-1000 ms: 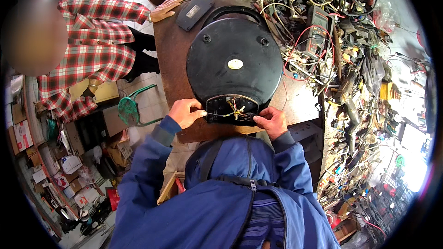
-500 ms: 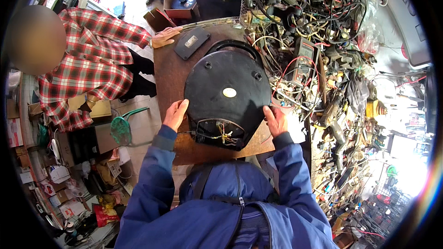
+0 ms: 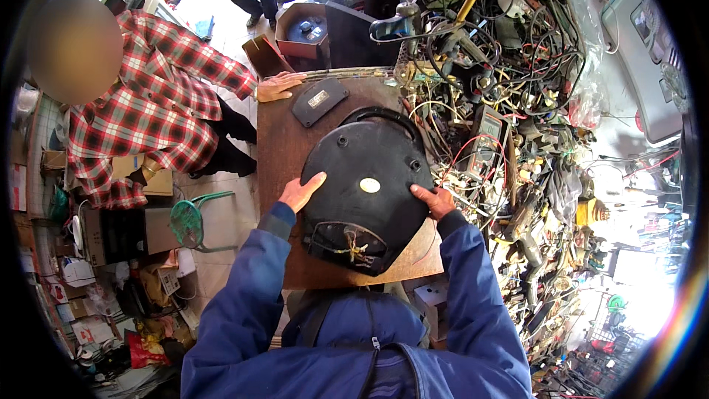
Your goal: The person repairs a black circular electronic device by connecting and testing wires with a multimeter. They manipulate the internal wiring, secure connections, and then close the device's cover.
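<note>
A black rounded casing (image 3: 347,159) with a curved carrying handle (image 3: 380,112) at its far end lies on the brown wooden table (image 3: 277,199). My left hand (image 3: 301,193) grips its left side, thumb over the upper face. On the opposite edge, my right hand (image 3: 436,201) holds it the same way; the fingers of both hands are partly hidden along the sides. Toward me, an open recess in the casing shows a bundle of coloured wires (image 3: 356,245). A dark flat cover plate (image 3: 319,102) rests near the table's far left corner.
Heaped cables, tools and parts (image 3: 517,44) crowd the right side, with a multimeter (image 3: 487,140) among them. A person in a checked shirt (image 3: 159,103) stands left, one hand (image 3: 279,86) on the table. A green stool (image 3: 188,223) stands on the floor.
Both my hands have shifted farther up the casing's sides, thumbs now over its face. The casing is turned slightly. The whole view has tilted, showing more beyond the table.
</note>
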A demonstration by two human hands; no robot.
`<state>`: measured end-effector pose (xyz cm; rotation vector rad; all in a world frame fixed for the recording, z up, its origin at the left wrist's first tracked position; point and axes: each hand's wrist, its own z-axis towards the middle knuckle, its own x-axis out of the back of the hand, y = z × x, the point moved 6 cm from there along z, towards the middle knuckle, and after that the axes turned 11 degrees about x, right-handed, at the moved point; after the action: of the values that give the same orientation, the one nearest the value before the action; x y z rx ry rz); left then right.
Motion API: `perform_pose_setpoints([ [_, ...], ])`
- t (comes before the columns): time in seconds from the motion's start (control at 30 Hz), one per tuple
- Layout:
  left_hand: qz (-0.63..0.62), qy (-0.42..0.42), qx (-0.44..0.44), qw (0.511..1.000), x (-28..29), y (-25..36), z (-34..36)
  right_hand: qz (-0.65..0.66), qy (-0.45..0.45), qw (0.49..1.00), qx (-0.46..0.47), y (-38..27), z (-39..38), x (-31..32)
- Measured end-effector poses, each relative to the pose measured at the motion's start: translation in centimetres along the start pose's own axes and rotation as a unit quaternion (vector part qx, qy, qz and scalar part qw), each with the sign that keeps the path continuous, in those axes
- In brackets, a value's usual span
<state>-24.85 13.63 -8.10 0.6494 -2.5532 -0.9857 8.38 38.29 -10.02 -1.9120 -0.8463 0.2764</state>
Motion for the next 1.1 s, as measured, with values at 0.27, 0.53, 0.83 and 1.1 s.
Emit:
perform_pose_setpoints([
  [0.27, -0.171, -0.049, 0.043, 0.983, 4.8, -0.9, -6.5, -0.08, -0.093, 0.991, 0.048, -10.1, -2.5, -3.5],
  [0.53, -0.173, -0.097, -0.164, 0.966, 8.6, 6.4, -8.1, 0.008, -0.169, 0.948, 0.269, -22.9, 0.8, -6.9],
  [0.83, 0.061, 0.092, -0.341, 0.934, 11.0, 7.5, -5.4, -0.25, -0.094, 0.826, 0.495, -29.8, -1.2, -8.5],
  [1.1, 0.088, 0.209, -0.44, 0.869, 8.7, 2.7, -10.3, -0.267, -0.018, 0.78, 0.567, -19.6, -8.0, -6.9],
])
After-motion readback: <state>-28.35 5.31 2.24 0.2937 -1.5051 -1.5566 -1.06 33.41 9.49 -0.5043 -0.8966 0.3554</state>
